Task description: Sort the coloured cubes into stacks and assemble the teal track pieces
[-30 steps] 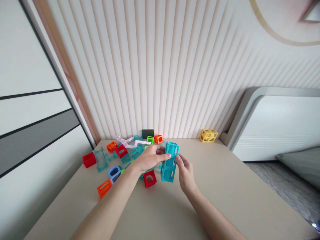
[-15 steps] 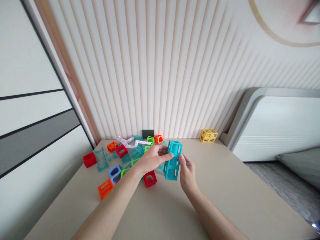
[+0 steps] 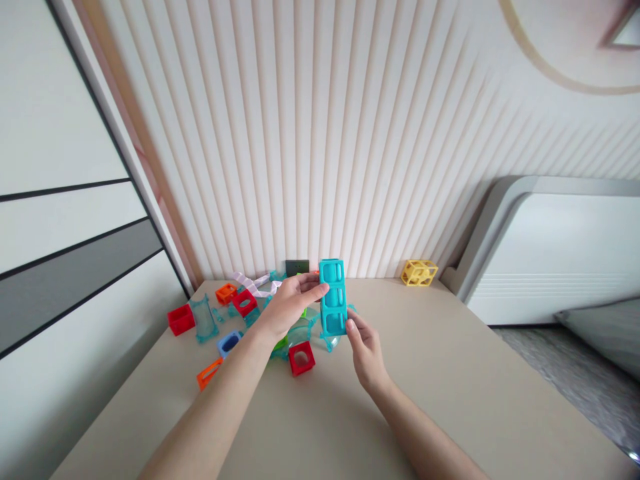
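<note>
A tall teal block piece (image 3: 333, 300), three open-windowed cubes in a column, is held nearly upright over the table. My left hand (image 3: 295, 300) grips its left side, thumb across the front near the upper joint. At its lower right corner my right hand (image 3: 367, 347) pinches it between thumb and fingers. Behind and below it lie clear teal pieces (image 3: 303, 331), partly hidden by my left hand. A red cube block (image 3: 301, 359) rests on the table just under my left wrist.
Left on the table (image 3: 430, 373) lie another red block (image 3: 181, 320), an orange block (image 3: 226, 293), a blue block (image 3: 229, 343) and a striped zigzag track (image 3: 253, 285). A dark box (image 3: 297, 268) and a yellow frame block (image 3: 419, 272) stand against the ribbed wall.
The teal column has moved up and left, turning its windowed side toward me. My right hand has slid to its lower corner, and my left hand has moved slightly up and left.
</note>
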`<state>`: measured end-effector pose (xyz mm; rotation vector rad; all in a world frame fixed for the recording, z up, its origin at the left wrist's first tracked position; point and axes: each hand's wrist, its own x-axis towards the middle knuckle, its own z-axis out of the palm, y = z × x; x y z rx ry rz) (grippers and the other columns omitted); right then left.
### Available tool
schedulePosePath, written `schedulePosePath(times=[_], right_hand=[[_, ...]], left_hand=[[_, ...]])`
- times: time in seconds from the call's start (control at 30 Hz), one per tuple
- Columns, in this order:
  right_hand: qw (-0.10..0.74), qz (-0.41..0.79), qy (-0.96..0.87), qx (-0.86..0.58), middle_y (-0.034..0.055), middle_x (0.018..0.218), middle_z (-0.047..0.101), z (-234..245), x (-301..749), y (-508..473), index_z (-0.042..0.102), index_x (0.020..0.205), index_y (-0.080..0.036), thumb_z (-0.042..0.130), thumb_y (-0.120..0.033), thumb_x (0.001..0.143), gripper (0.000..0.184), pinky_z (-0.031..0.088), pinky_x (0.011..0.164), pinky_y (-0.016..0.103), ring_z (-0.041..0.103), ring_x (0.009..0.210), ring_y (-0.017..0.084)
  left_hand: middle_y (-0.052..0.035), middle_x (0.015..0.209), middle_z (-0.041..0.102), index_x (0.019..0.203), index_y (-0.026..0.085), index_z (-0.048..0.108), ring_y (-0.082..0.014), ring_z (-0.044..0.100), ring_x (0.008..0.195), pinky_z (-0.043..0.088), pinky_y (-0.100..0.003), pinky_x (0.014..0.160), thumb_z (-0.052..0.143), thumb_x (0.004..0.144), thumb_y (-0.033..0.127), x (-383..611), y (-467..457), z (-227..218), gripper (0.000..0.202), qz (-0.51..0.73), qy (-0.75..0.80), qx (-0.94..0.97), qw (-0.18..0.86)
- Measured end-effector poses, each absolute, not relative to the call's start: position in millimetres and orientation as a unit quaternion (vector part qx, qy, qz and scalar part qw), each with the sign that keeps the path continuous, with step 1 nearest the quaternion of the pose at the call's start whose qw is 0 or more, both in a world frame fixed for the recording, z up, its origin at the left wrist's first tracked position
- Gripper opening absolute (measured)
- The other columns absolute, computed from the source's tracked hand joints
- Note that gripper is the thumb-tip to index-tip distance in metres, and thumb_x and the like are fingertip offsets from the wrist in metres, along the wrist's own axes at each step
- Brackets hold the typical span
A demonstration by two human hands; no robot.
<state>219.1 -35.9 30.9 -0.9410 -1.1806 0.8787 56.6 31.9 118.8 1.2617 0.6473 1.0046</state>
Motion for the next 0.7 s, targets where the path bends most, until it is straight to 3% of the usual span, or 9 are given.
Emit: schedulePosePath(times=[0.23, 0.4, 0.57, 0.7], right_hand=[[0.653, 0.386, -0.478, -0.444, 0.0070, 0.093, 0.076, 33, 221, -33, 0.076, 0.101, -0.017, 0.064, -0.060, 0.086, 0.047, 0.056, 0.076, 0.034, 0.068, 0.083, 0.025], [0.683, 0.377, -0.438, -0.447, 0.0073, 0.093, 0.076, 30, 223, -30, 0.075, 0.100, -0.018, 0.061, -0.060, 0.088, 0.046, 0.056, 0.080, 0.036, 0.069, 0.089, 0.026], [0.680, 0.359, -0.448, -0.455, 0.0083, 0.096, 0.077, 31, 224, -28, 0.075, 0.102, -0.017, 0.061, -0.058, 0.089, 0.046, 0.056, 0.085, 0.038, 0.069, 0.095, 0.028], [0.683, 0.349, -0.452, -0.456, 0.0077, 0.097, 0.077, 33, 225, -29, 0.075, 0.103, -0.017, 0.062, -0.058, 0.088, 0.045, 0.056, 0.086, 0.038, 0.069, 0.094, 0.028]], left_hand=[[-0.0101, 0.110, 0.075, 0.112, 0.016, 0.070, -0.0243, 0.069, 0.106, 0.054, -0.035, 0.093, 0.077, 0.081, 0.044, 64, 26, 115, 0.042, 0.409, 0.283, 0.611, 0.615], [-0.0123, 0.120, 0.071, 0.135, 0.019, 0.056, -0.0278, 0.067, 0.111, 0.054, -0.041, 0.094, 0.082, 0.076, 0.034, 67, 21, 107, 0.066, 0.347, 0.341, 0.663, 0.569], [-0.0096, 0.109, 0.075, 0.113, 0.018, 0.068, -0.0266, 0.071, 0.101, 0.056, -0.039, 0.090, 0.077, 0.079, 0.032, 71, 21, 101, 0.038, 0.347, 0.301, 0.698, 0.550], [-0.0095, 0.109, 0.076, 0.109, 0.018, 0.069, -0.0263, 0.071, 0.099, 0.056, -0.039, 0.088, 0.076, 0.078, 0.031, 72, 24, 100, 0.034, 0.351, 0.294, 0.699, 0.549]])
